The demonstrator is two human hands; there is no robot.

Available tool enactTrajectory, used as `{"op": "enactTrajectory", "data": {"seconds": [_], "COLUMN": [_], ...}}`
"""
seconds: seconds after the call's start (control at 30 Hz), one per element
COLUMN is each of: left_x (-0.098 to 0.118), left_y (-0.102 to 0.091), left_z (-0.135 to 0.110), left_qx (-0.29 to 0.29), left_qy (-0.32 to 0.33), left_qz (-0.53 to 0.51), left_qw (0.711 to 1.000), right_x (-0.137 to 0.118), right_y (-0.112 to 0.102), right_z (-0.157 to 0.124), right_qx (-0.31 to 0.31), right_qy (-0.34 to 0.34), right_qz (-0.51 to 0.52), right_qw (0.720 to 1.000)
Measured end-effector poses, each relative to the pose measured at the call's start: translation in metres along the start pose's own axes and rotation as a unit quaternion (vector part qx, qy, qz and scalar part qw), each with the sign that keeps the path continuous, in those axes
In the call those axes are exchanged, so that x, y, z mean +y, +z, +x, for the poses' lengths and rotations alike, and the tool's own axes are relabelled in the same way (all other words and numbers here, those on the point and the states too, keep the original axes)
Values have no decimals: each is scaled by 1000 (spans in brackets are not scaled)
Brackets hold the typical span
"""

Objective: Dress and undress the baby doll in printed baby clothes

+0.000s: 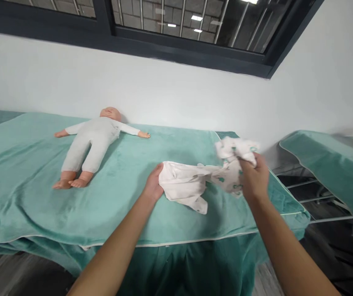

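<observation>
Between my two hands, above the green bed cover, stretches a piece of white baby clothing (182, 181); its right part is bunched and has a green print. My left hand (154, 183) grips the plain white end, fingers mostly behind the cloth. The bunched printed end is in my right hand (255, 176), closed around it. One flap of the garment hangs down in the middle. To the left, a baby doll (94, 135) in a white long-sleeved suit lies on its back, arms spread, feet bare and toward me.
The green cover (117, 213) drapes over the bed's front edge. A second green-covered bed (327, 164) stands at the right past a gap with metal bars, something skin-coloured at its far edge. Behind are a white wall (170, 98) and a dark-framed window (189, 37).
</observation>
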State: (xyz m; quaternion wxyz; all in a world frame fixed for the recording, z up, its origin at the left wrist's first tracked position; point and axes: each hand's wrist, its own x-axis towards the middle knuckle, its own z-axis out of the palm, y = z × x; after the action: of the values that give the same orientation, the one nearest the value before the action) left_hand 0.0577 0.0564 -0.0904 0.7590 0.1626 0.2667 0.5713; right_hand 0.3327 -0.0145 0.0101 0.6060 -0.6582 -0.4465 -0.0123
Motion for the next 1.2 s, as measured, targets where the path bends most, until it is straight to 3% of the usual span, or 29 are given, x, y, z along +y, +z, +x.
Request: {"op": "enactTrajectory", "data": {"seconds": [0.1,0.17,0.23,0.33,0.37,0.5,0.63,0.73,0.83,0.93,1.03,1.1,1.2], "left_x": [31,46,54,54,53,51,63,81,104,128,152,167,184], "left_y": [-9,-18,-29,-40,-41,-42,-40,-29,8,67,122,145,155], "left_z": [5,5,3,-2,-3,-9,-15,-17,-25,-52,-92,-116,-137], "left_qx": [15,26,35,38,37,31,45,60,41,-84,-199,-211,-166], "left_qy": [40,59,75,93,96,92,109,133,177,275,298,324,364], "left_qz": [18,47,74,85,90,141,240,335,394,530,615,651,697], "left_qw": [999,997,994,991,991,985,964,931,901,798,702,653,596], "right_x": [0,10,30,66,76,102,96,64,7,-62,-123,-154,-187], "right_y": [-37,-51,-54,-38,-31,-16,-29,-38,-27,6,43,60,70], "right_z": [22,26,19,-9,-19,-45,-30,-15,-15,-24,-29,-26,-16], "right_qx": [85,109,60,-125,-154,-213,-274,-290,-301,-358,-389,-414,-385], "right_qy": [-26,-48,-60,-58,-61,-107,-112,-88,-115,-189,-251,-261,-271], "right_qz": [4,-21,-79,-168,-176,-280,-308,-344,-319,-178,-40,-1,12], "right_qw": [996,993,993,976,970,930,904,889,892,897,886,872,882]}}
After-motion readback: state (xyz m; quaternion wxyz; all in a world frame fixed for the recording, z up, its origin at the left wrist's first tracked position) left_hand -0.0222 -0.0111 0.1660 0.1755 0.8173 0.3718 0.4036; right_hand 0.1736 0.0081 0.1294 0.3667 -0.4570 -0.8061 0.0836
